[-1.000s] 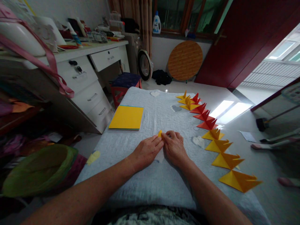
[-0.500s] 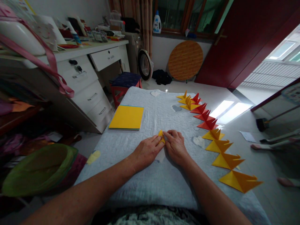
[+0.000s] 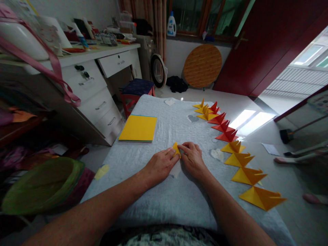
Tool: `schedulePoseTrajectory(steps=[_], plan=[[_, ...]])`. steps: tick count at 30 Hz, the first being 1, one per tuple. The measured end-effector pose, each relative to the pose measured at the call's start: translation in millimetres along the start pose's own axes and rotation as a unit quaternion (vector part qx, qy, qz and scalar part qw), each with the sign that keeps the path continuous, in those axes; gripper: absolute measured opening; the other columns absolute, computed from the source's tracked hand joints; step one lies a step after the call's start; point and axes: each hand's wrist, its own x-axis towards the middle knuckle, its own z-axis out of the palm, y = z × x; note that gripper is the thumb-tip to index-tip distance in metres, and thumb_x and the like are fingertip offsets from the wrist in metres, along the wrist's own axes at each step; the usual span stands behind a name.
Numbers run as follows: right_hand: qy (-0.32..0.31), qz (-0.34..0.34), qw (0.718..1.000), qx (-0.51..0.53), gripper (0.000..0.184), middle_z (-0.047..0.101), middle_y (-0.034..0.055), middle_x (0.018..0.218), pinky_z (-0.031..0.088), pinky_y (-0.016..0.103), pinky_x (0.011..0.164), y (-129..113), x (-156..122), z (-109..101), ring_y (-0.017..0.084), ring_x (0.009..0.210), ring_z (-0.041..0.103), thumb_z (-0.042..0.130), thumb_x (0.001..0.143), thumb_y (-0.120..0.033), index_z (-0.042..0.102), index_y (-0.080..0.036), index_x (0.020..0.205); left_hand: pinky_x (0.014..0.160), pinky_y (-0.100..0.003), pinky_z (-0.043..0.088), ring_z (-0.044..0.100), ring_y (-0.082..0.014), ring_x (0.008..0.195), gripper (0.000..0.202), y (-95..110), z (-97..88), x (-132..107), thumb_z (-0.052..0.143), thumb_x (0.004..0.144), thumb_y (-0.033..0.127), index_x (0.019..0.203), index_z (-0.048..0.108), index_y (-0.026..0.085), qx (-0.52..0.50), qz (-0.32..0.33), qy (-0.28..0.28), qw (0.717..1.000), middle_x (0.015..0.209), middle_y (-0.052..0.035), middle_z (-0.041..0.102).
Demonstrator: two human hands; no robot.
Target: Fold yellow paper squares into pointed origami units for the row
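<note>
Both hands rest on the pale blue cloth (image 3: pixel 153 191) in the middle of the table, fingertips meeting over a small yellow folded paper (image 3: pixel 176 149). My left hand (image 3: pixel 159 166) lies with its fingers pressed against the paper's left side. My right hand (image 3: pixel 192 159) pinches the paper's right side with curled fingers. Most of the paper is hidden under the fingers; only a yellow tip shows.
A stack of yellow square sheets (image 3: pixel 138 128) lies to the far left on the cloth. A row of several folded yellow and red paper shapes (image 3: pixel 239 159) runs along the right edge. A white desk with drawers (image 3: pixel 97 89) stands left; a green bag (image 3: pixel 41 182) lies near left.
The yellow paper's tip shows a little more between the fingertips and has tilted slightly. Both hands stay in nearly the same place.
</note>
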Motion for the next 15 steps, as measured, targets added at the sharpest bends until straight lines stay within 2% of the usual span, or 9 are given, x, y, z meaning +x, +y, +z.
schedulePoseTrajectory(steps=[5, 11, 15], plan=[[0.000, -0.003, 1.000, -0.003, 0.040, 0.062, 0.0071, 0.117, 0.036, 0.040, 0.093, -1.1, -0.3, -1.0, 0.025, 0.107, 0.049, 0.049, 0.089, -0.012, 0.072, -0.030, 0.116, 0.097, -0.036, 0.055, 0.062, -0.0215, 0.114, 0.022, 0.8, -1.7, 0.0, 0.043, 0.100, 0.017, 0.114, 0.060, 0.016, 0.006, -0.002, -0.001, 1.000, 0.118, -0.0090, 0.065], [-0.010, -0.013, 1.000, -0.018, 0.043, 0.060, 0.0068, 0.120, 0.035, 0.042, 0.096, -3.9, -3.0, -1.8, 0.027, 0.110, 0.047, 0.050, 0.087, -0.012, 0.072, -0.032, 0.118, 0.097, -0.037, 0.055, 0.062, -0.0237, 0.115, 0.030, 0.9, 0.4, 0.3, 0.046, 0.099, 0.017, 0.127, 0.055, 0.015, 0.032, 0.005, 0.009, 0.999, 0.121, -0.0106, 0.065], [-0.020, -0.011, 0.999, -0.043, 0.043, 0.058, 0.0075, 0.123, 0.034, 0.044, 0.099, -8.5, -2.9, -4.3, 0.028, 0.112, 0.046, 0.049, 0.087, -0.014, 0.070, -0.032, 0.120, 0.098, -0.036, 0.055, 0.062, -0.0245, 0.117, 0.028, 1.8, 0.9, 0.1, 0.050, 0.097, 0.015, 0.124, 0.057, 0.012, 0.038, 0.009, 0.015, 0.999, 0.122, -0.0118, 0.065]])
